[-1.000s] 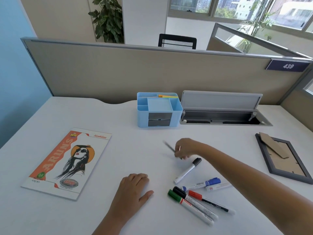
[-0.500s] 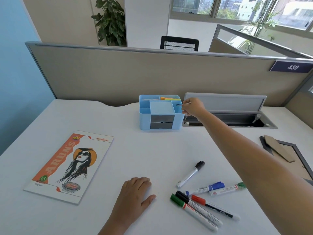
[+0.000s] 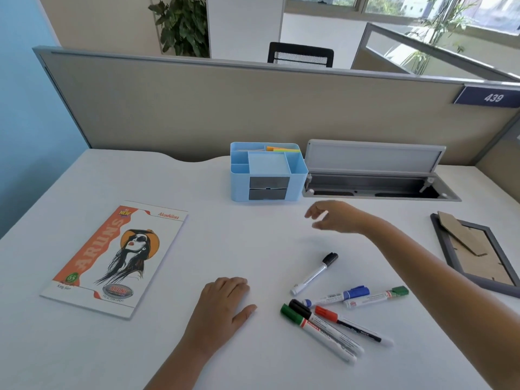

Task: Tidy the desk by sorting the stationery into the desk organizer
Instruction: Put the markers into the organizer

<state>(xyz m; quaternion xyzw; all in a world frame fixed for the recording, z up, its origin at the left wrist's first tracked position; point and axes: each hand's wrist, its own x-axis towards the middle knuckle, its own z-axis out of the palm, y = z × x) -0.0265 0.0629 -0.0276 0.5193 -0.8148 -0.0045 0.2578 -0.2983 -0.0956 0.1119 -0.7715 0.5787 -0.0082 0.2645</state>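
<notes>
Markers (image 3: 332,305) lie below right hand (image 3: 334,218), its relaxed fingers (image 3: 312,212) holding nothing.

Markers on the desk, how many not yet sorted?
6. Black-capped marker alone mid-desk; blue-capped and green-capped just below; a green, black and red cluster nearest. Any inside the organizer can't be made out.

A beige partition (image 3: 253,108) backs the white counter (image 3: 84,347), bearing a plate numbered 439 (image 3: 491,97). Beyond it stand a black mesh chair (image 3: 300,55), a leafy plant (image 3: 183,23) and sunlit windows (image 3: 394,7).
</notes>
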